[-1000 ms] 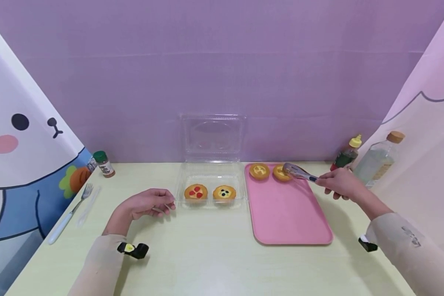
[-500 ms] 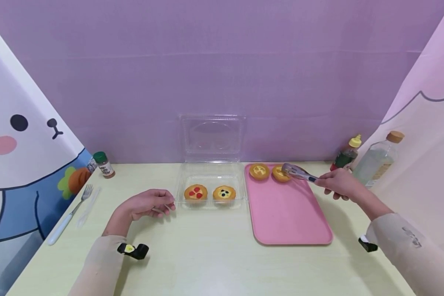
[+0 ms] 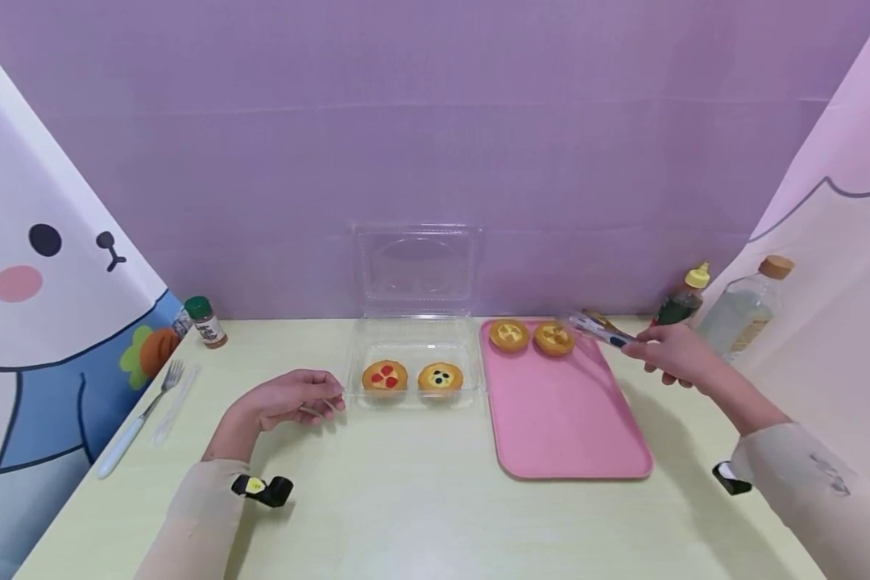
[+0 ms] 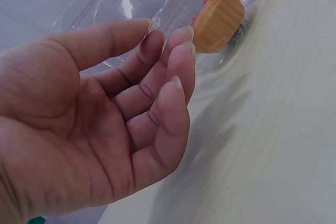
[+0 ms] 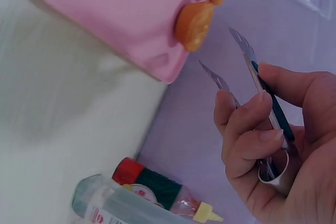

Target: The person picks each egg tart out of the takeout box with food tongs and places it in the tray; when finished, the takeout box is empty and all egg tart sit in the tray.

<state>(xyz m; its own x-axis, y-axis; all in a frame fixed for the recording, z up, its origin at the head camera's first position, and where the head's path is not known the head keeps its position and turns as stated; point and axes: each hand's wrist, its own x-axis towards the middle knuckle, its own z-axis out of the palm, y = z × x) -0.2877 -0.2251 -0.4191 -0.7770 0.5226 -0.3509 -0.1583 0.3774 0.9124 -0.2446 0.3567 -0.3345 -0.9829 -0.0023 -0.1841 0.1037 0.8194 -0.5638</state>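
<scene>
A clear plastic clamshell container (image 3: 413,334) stands with its lid up, holding a red-topped tart (image 3: 384,377) and a tart with dark berries (image 3: 440,377). At its near left corner, my left hand (image 3: 293,399) pinches the rim between thumb and index finger; the other fingers curl loosely. My right hand (image 3: 673,353) grips metal tongs (image 5: 252,72), whose tips are spread with nothing between them. The tongs are above the back right corner of the pink tray (image 3: 565,419), just right of a yellow tart (image 3: 554,339). Another yellow tart (image 3: 509,336) sits beside it on the tray.
Behind my right hand stand a sauce bottle (image 3: 680,300) with a yellow nozzle and a clear bottle (image 3: 743,314) with a cork-coloured cap. On the left are a green-lidded spice jar (image 3: 206,324), a fork (image 3: 141,419) and a clear plastic utensil (image 3: 176,404). A purple cloth (image 3: 420,145) hangs behind.
The tongs have come off the right-hand yellow tart, spread apart and moved slightly right and up with my right hand. That tart stays on the tray. My left hand has not moved.
</scene>
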